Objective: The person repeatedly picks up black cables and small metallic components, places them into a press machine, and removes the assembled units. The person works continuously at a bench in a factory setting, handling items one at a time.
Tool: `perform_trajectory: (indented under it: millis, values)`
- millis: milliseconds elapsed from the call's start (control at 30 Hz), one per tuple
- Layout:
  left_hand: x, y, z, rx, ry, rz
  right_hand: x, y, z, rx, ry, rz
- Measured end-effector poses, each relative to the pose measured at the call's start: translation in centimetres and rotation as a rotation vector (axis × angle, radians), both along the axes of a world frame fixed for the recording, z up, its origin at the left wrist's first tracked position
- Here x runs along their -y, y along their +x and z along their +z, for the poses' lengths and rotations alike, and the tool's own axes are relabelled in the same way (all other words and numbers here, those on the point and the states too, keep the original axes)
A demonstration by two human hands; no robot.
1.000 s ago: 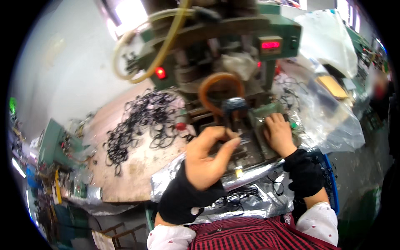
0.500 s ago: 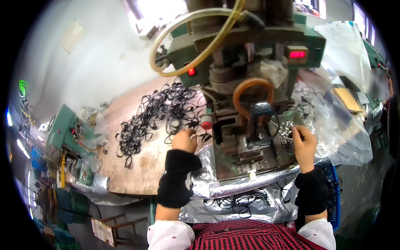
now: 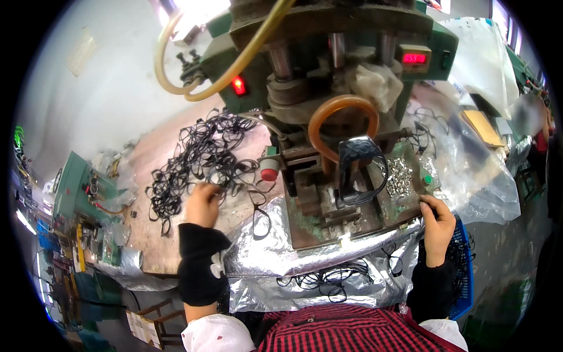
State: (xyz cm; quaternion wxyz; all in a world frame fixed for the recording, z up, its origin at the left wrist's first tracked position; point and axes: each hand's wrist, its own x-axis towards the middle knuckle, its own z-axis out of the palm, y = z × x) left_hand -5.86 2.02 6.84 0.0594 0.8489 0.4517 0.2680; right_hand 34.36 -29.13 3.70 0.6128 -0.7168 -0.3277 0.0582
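Note:
My left hand (image 3: 202,203) reaches into a tangled heap of thin black loops (image 3: 196,155) on the brown table, its fingers curled among them. My right hand (image 3: 437,220) rests at the right edge of the green press (image 3: 334,105), fingers pinched together near a pile of small shiny metal pieces (image 3: 400,176); what it pinches is too small to see. A black loop (image 3: 359,170) hangs on the fixture at the front of the press, below an orange ring (image 3: 343,114).
Crinkled silver foil (image 3: 275,264) covers the table's front edge, with more black loops (image 3: 328,278) lying on it. A red button (image 3: 268,173) sits left of the fixture. Clear plastic bags (image 3: 481,176) lie at right, a blue crate (image 3: 466,276) beside my right arm, green equipment (image 3: 79,188) at left.
My left hand has moved left, away from the press fixture into the heap of black loops. My right hand has drawn back to the right edge of the press.

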Motion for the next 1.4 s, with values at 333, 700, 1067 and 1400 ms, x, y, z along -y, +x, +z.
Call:
perform_trajectory:
  millis: [333, 700, 1067, 1400]
  values:
    - [-3.7, -1.4, -1.7, 0.513, -0.428, -0.062, -11.3, -6.6, 5.5, -0.121, 0.338, 0.427]
    - [-0.8, 0.4, 3.1, 1.317, -1.034, -0.193, -10.4, -8.1, 7.7, -0.522, 0.345, 0.584]
    - [-5.5, -0.3, -2.7, 1.468, -1.333, -0.078, -8.4, -6.5, 8.1, 0.180, 0.108, 0.398]
    - [-3.1, -0.1, -0.3, 1.500, -1.334, -0.238, -3.2, -1.1, 0.8, 0.692, -0.445, -0.061]
